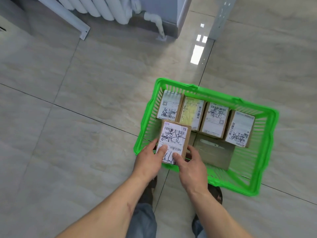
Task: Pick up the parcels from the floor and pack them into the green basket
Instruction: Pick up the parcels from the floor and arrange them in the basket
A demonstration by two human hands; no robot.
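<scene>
Both hands, left hand [151,158] and right hand [191,166], clasp a labelled parcel [175,139] over the green basket [267,152].
Four parcels [212,117] line its far wall.

The basket [264,152] sits on the floor [85,100] in front of me and a little to my right. Inside it, four parcels stand side by side in a row along the far wall: the first parcel [169,105] at the left end, the second parcel [191,114] just right of it, then the third parcel [215,118], and the fourth parcel [239,128] at the right end. I hold a fifth parcel [175,138] over the basket's near left corner, in front of the first two, my left hand [151,160] on its left side and my right hand [192,166] on its right. A radiator [103,9] stands well behind, to the left.
</scene>
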